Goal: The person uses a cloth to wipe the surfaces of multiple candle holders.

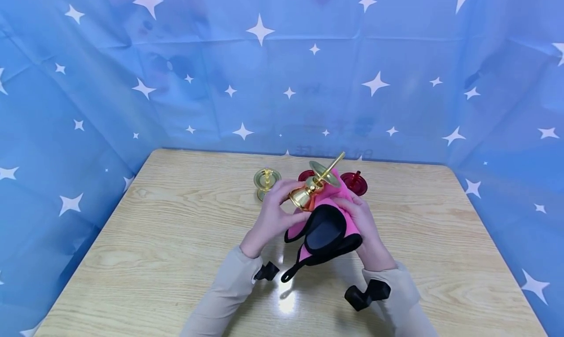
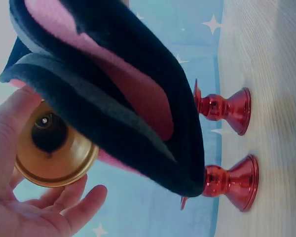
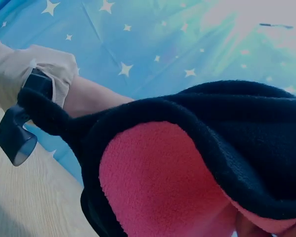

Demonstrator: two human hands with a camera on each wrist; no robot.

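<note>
A shiny gold candlestick (image 1: 304, 198) is held tilted above the table, its dish and thin spike pointing up and to the right. My left hand (image 1: 275, 210) grips it by the flared base, whose hollow underside (image 2: 64, 165) faces the left wrist camera. A pink fleecy cloth (image 1: 350, 222) with black edging and a hanging loop is bunched against the candlestick's right side. My right hand (image 1: 364, 227) holds this cloth from the right; the folds hide most of its fingers. Pink pile (image 3: 153, 177) fills much of the right wrist view.
Another gold candlestick (image 1: 267, 179) stands behind my left hand. Two red candlesticks stand at the back, one (image 1: 354, 182) beyond my right hand, the other (image 1: 306, 175) partly hidden behind the held one. A blue starry curtain (image 1: 286, 72) surrounds the wooden table (image 1: 176, 219).
</note>
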